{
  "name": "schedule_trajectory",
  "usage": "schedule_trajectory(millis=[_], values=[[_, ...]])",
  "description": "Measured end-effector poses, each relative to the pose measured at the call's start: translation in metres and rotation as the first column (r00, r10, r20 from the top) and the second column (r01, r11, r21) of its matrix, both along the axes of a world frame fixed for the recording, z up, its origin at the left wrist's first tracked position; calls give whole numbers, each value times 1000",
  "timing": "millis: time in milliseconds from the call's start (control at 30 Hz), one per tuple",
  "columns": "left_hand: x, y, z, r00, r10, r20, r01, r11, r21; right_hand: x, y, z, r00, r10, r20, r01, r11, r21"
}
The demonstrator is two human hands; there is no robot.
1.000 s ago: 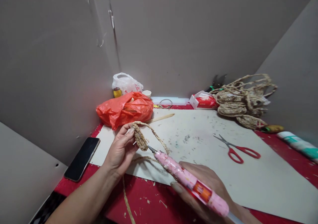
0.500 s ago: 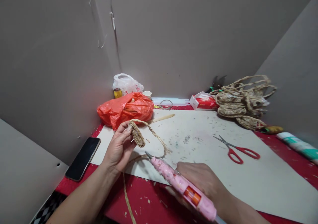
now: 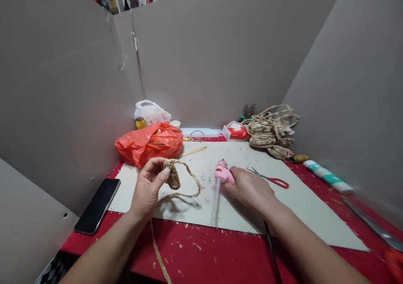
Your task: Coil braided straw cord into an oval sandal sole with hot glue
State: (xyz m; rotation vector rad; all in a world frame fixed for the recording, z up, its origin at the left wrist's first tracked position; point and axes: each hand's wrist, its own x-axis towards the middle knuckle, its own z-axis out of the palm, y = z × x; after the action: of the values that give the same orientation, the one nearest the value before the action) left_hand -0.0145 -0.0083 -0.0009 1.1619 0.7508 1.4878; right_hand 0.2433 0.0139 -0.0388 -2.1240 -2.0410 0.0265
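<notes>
Two bare hands are working over a cream mat [image 3: 283,208] on a red table [image 3: 220,254]. The left hand [image 3: 149,187] is pinching a coiled braid of straw [image 3: 172,175], its loose tail trailing toward six o'clock. The right hand [image 3: 250,189] is gripping a pink glue gun [image 3: 223,173] at the mat's centre. Red-handled scissors [image 3: 272,179] are lying just beside it at three o'clock; an orange plastic bag [image 3: 147,143] is sitting at eleven o'clock, a black phone [image 3: 97,206] at nine.
</notes>
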Motion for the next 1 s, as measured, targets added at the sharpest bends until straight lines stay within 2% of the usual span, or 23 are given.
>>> schedule_trajectory(millis=[100,167,200,267,300,367,433,500,600,767,867,1000], values=[[1,-2,-4,997,-37,-67,41,997,60,6,5,-8,998,48,-48,-52,995,-86],[2,-4,-4,994,-44,-104,53,996,78,7,2,-7,995,84,-50,-88,993,-84],[3,-4,-4,992,-47,-118,56,995,80,6,-1,-4,993,99,-64,-101,994,-32],[4,-6,-3,989,-54,-136,65,995,80,-4,-10,7,970,180,-166,-150,973,178],[4,-7,-2,988,-58,-140,70,994,80,-12,-15,14,936,260,-238,-178,931,318],[5,-9,0,988,-66,-142,79,993,89,-32,-26,28,815,472,-337,-250,810,531],[6,-10,1,986,-81,-144,97,990,104,-53,-34,38,701,617,-357,-327,723,608],[6,-10,1,985,-98,-141,116,986,123,-69,-38,44,611,698,-375,-364,668,650],[6,-8,-1,985,-107,-133,126,981,145,-82,-39,43,528,740,-418,-339,634,695],[6,-7,-3,984,-104,-142,121,986,116,-87,-40,35,466,725,-507,-272,663,697],[7,-7,-3,984,-96,-149,109,991,78,-88,-40,30,470,729,-498,-262,654,709],[9,-5,-4,982,-90,-165,97,995,33,-86,-41,26,512,751,-416,-277,603,748]])
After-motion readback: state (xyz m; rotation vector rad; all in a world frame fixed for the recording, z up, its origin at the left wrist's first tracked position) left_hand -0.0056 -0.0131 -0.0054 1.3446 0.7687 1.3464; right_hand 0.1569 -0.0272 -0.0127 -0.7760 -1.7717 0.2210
